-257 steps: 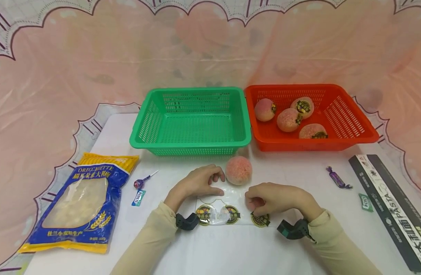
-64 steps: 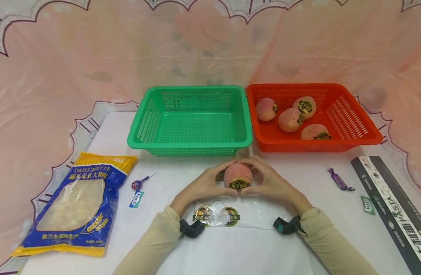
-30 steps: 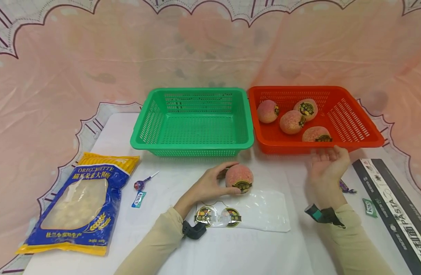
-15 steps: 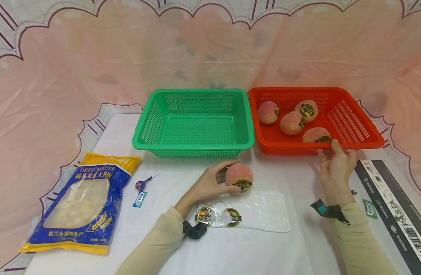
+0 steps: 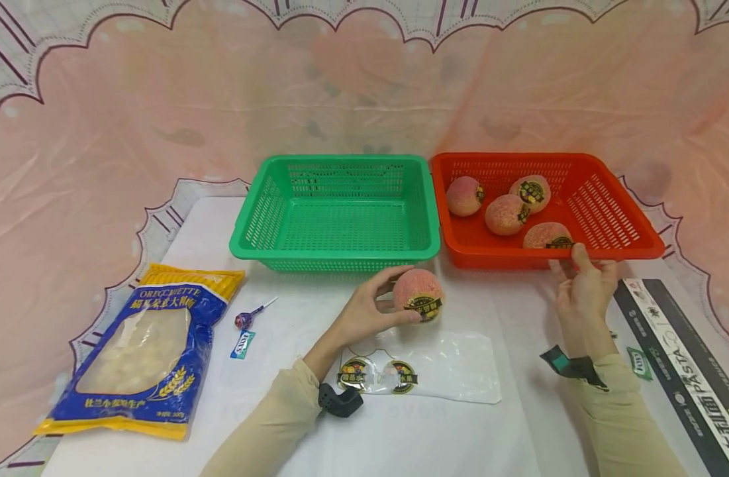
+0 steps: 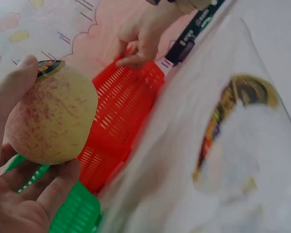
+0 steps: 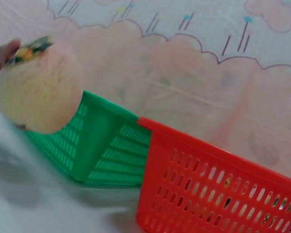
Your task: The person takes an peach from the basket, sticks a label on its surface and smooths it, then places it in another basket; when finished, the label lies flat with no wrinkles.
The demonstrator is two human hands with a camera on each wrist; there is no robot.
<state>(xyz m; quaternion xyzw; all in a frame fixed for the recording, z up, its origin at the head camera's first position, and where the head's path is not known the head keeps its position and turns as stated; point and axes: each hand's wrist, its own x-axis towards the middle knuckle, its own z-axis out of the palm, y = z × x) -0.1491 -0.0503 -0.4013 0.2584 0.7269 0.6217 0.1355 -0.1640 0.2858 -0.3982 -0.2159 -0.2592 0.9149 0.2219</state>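
My left hand (image 5: 370, 305) holds a pink peach (image 5: 419, 295) above the near middle of the table, thumb at its front and fingers behind. A round black-and-gold sticker (image 5: 424, 306) is on the peach's near side. In the left wrist view the peach (image 6: 53, 114) shows a yellowish, red-flecked side. My right hand (image 5: 584, 298) grips the front rim of the red basket (image 5: 501, 257), thumb over the edge and fingers beneath. Inside that basket lie several stickered peaches (image 5: 506, 213). A clear sheet (image 5: 459, 368) with two round stickers (image 5: 404, 376) lies below the left hand.
A green basket (image 5: 334, 254) with nothing in it stands left of the red one. At left are a blue pasta bag (image 5: 132, 358), a lollipop (image 5: 243, 320) and a small candy (image 5: 242, 344). A green candy (image 5: 639, 363) and a long black pasta box (image 5: 686, 371) lie at right.
A sticker has gone from the sheet onto the peach, which both hands held. My right hand then let go and moved right to the red basket's rim. The left hand has just raised the peach.
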